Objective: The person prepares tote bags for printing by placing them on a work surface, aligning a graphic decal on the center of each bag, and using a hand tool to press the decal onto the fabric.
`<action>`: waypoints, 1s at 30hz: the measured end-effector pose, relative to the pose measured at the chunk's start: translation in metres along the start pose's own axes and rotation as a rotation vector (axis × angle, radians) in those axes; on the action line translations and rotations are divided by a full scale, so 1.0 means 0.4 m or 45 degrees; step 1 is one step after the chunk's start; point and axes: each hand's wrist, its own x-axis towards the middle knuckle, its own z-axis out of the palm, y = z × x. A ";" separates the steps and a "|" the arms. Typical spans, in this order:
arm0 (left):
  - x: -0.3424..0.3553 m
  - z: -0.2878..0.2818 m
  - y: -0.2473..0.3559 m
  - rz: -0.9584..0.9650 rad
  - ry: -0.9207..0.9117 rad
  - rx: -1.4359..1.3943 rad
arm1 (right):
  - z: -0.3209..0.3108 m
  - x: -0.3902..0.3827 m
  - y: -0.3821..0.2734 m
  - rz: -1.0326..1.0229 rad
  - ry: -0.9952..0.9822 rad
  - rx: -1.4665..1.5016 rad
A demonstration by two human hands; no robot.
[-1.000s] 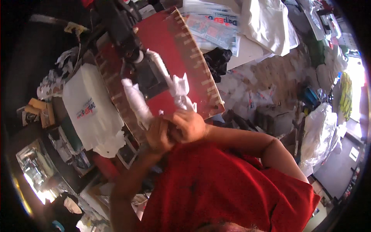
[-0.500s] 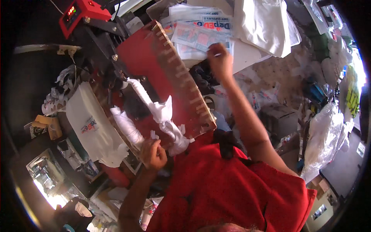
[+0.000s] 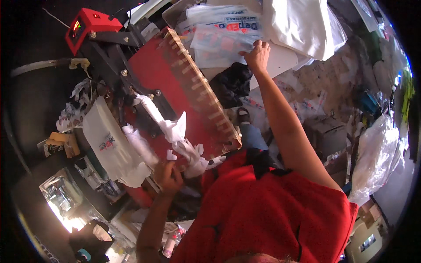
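Reaching out with the right hand (image 3: 258, 53), fingers spread flat and pressing on the printed transfer sheet (image 3: 221, 44) atop the stack of sheets (image 3: 228, 19), far ahead of the body; not yet lifting it. Gripping with the left hand (image 3: 169, 175), curled tight around the cloth-wrapped handle (image 3: 151, 111) of the red heat press (image 3: 175, 83), close to the chest. White garment (image 3: 109, 147) lying on the lower platen just left of that hand; black cloth (image 3: 232, 83) just below the right hand. Seemingly fetching a transfer sheet. Next calling for pinching one sheet free and carrying it back toward the garment.
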 end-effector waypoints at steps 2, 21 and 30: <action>-0.010 0.005 -0.003 -0.021 -0.016 -0.038 | -0.007 -0.007 -0.008 -0.078 0.081 -0.045; -0.126 -0.042 -0.080 -0.317 -0.172 -1.256 | -0.484 -0.764 -0.625 -0.330 -1.332 1.824; -0.165 -0.377 0.050 -0.001 0.730 -2.098 | -0.631 -0.847 -0.639 -0.538 -0.964 1.372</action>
